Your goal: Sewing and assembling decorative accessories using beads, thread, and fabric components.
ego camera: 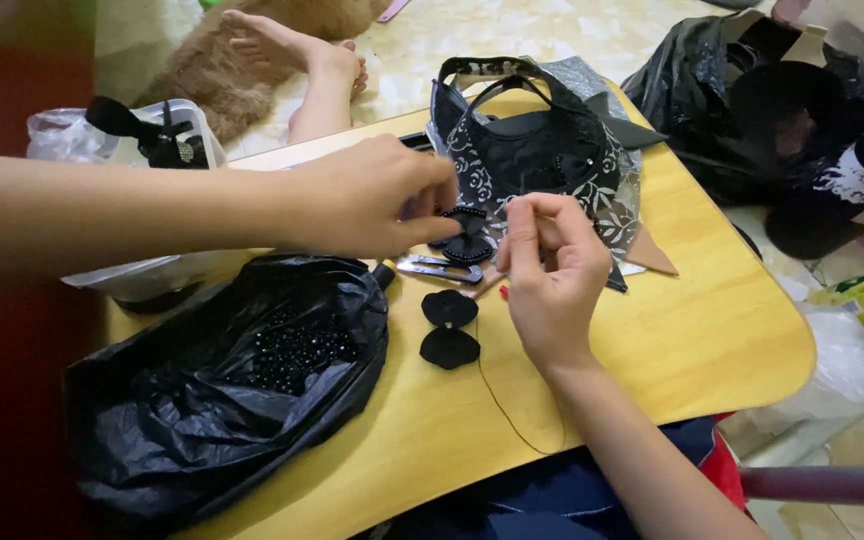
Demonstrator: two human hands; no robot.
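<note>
My left hand (367, 200) pinches a small black bow (464, 240) edged with black beads, just above a low yellow table (712, 330). My right hand (550, 275) is closed beside it, fingertips pinched as if on a needle too thin to see. A thin dark thread (512, 415) loops from that hand down across the table. A second plain black bow (449, 328) lies on the table below the hands. A black plastic bag (182, 400) at the left lies open with several black beads (297, 352) inside.
A stack of black patterned shoe uppers (542, 150) lies at the table's far side. A silver clipper (440, 268) lies under the bow. A clear box (167, 130) of black parts stands far left. Black bags (762, 110) sit right. Another person's bare feet (297, 50) rest on the floor.
</note>
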